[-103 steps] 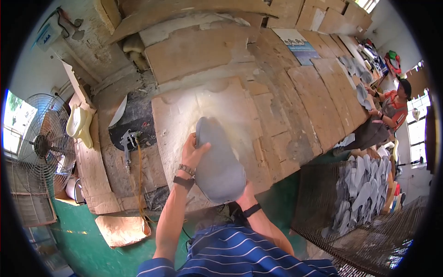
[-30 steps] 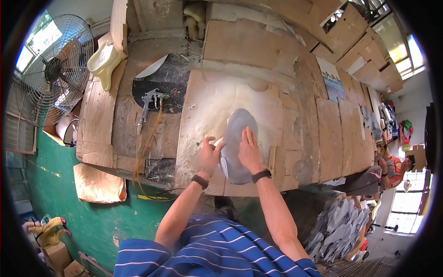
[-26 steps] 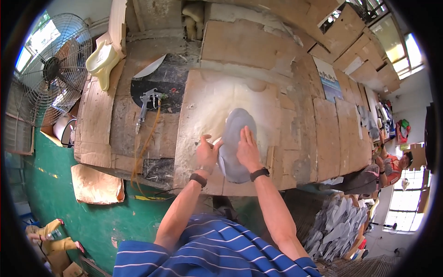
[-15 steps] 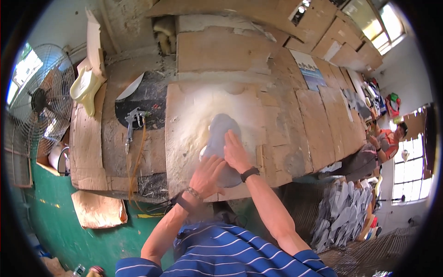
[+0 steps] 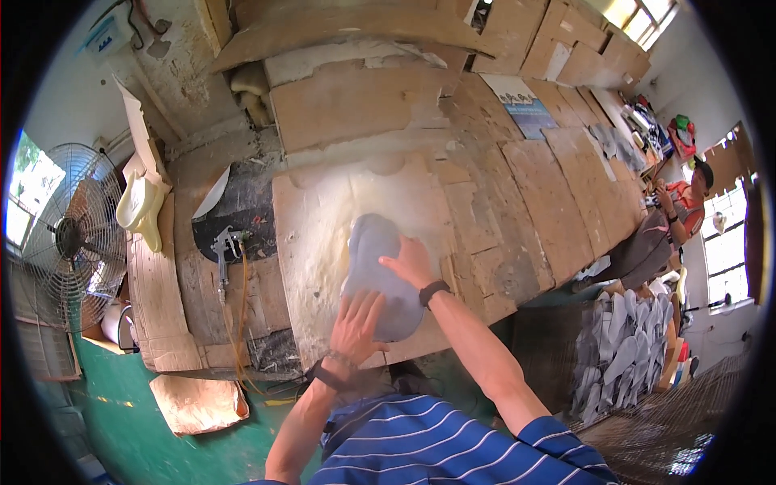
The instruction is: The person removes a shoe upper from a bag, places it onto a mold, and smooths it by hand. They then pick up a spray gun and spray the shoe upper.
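A smooth grey insole-shaped piece [image 5: 370, 242] lies on a cardboard sheet [image 5: 303, 242] coated with pale yellowish residue. It may be more than one layer; I cannot tell. My left hand [image 5: 354, 323] rests on its near left part with fingers stretched forward and thumb apart. My right hand [image 5: 411, 265] is at its right edge, thumb pointing left across the grey surface and fingers reaching forward along the side. Both hands look open, palms down, and neither grips the piece. Part of the piece is hidden under them.
A spray gun [image 5: 224, 250] with an orange hose lies to the left. Beyond it stand a pale yellow moulded form [image 5: 139, 206] and a large fan [image 5: 71, 236]. Grey insoles [image 5: 622, 347] are stacked at lower right. Another person [image 5: 683, 206] sits at the far right.
The view has shifted. My hands have moved apart, the right one toward the piece's right edge, uncovering more of the grey surface, which now looks wider.
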Available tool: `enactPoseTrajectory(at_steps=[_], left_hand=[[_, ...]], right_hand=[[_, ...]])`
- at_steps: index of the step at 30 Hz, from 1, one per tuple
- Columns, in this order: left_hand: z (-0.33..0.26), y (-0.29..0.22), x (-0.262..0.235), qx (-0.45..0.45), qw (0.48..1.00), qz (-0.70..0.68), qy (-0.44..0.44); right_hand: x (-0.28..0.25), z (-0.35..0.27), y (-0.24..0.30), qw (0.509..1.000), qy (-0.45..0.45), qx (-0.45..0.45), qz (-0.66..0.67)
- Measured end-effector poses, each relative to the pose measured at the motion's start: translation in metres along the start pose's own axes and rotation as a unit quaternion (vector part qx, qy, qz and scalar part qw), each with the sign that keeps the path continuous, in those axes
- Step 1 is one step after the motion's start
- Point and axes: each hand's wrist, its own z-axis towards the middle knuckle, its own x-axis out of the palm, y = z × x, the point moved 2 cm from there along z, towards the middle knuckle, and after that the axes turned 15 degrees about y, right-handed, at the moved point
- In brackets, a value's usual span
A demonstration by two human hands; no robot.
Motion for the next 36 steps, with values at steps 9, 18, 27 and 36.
enactPoseTrajectory(at_steps=[9,18,27,36], left_hand=[[0.007,-0.003,0.000,-0.010,1.000,-0.021,-0.017],[0.013,-0.004,-0.002,-0.016,0.999,-0.034,-0.007],[0.037,0.010,-0.030,-0.126,0.963,-0.234,0.055],[0.083,0.033,0.004,-0.215,0.963,-0.152,-0.056]], right_hand=[[-0.005,0.006,0.004,0.999,-0.039,0.007,0.008],[0.002,-0.010,-0.012,0.991,-0.039,-0.050,0.121],[-0.005,-0.052,0.004,0.970,-0.080,-0.216,0.079],[0.017,-0.028,-0.005,0.970,-0.160,-0.167,0.078]])
